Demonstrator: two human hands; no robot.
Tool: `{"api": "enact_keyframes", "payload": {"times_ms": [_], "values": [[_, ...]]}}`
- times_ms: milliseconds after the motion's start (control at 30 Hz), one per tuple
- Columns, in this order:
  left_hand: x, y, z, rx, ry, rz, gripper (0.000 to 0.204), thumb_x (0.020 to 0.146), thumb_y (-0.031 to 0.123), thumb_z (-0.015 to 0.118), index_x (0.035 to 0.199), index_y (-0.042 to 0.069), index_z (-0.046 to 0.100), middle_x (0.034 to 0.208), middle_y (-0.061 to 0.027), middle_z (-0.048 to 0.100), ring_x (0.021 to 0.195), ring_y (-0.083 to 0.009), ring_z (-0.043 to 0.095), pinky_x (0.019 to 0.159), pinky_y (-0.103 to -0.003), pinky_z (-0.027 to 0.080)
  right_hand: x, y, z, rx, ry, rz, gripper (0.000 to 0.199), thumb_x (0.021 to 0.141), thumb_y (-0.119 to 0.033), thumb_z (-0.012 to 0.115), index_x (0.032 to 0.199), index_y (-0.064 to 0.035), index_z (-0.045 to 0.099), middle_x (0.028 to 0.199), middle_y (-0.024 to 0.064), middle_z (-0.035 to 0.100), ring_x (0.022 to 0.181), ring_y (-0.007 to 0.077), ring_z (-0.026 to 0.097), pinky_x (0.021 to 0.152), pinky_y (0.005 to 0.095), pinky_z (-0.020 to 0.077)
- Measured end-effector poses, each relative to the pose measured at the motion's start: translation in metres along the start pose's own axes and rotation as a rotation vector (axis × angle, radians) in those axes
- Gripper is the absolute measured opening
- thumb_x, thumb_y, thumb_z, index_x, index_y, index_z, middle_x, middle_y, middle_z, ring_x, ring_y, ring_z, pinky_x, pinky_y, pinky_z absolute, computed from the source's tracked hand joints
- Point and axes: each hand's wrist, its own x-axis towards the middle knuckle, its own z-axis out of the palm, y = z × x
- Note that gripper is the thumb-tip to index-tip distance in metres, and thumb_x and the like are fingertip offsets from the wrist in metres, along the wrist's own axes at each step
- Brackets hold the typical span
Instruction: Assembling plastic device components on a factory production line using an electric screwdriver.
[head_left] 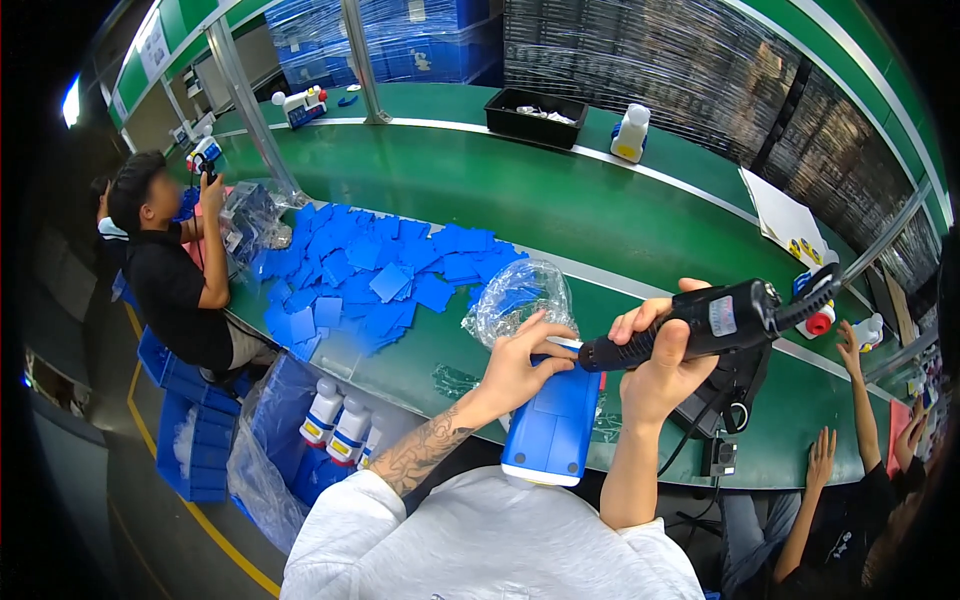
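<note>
My right hand is wrapped round a black corded electric screwdriver, held nearly level with its nose pointing left. The nose meets the far end of a blue device with a white lower edge, which lies back side up in front of my body. My left hand reaches over that far end, thumb and fingers pinched together close to the screwdriver's nose. Whatever sits between those fingertips is hidden. Just beyond them lies a clear plastic bag with blue pieces in it.
Loose blue square plates are heaped at left on the green bench. A black bin and white bottle-shaped units stand at the back. Lined blue crates hold more units. One co-worker works left; others' hands are at right.
</note>
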Motion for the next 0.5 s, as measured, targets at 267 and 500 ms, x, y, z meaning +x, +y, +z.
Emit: {"api": "enact_keyframes", "payload": {"times_ms": [267, 500], "values": [[-0.0003, -0.0012, 0.0006, -0.006, -0.005, 0.023, 0.029, 0.069, 0.0, 0.065, 0.096, 0.002, 0.056, 0.079, -0.008, 0.067, 0.084, -0.0209, 0.064, 0.104, -0.042, 0.028, 0.0008, -0.0042, -0.0004, 0.086, 0.039, 0.016, 0.051, 0.084, -0.03, 0.06, 0.114, 0.0023, 0.035, 0.068, 0.0082, 0.05, 0.054, 0.0162, 0.051, 0.052, 0.0296, 0.0449], [0.0006, -0.0058, 0.0016, -0.012, -0.06, 0.043, 0.034, 0.07, 0.0, 0.064, 0.103, 0.002, 0.056, 0.078, -0.0085, 0.067, 0.086, -0.021, 0.064, 0.105, -0.042, 0.027, 0.0017, -0.0004, -0.0004, 0.025, 0.008, 0.021, 0.049, 0.085, -0.032, 0.059, 0.113, 0.0018, 0.036, 0.069, 0.0081, 0.049, 0.053, 0.0162, 0.051, 0.05, 0.0297, 0.0445]]}}
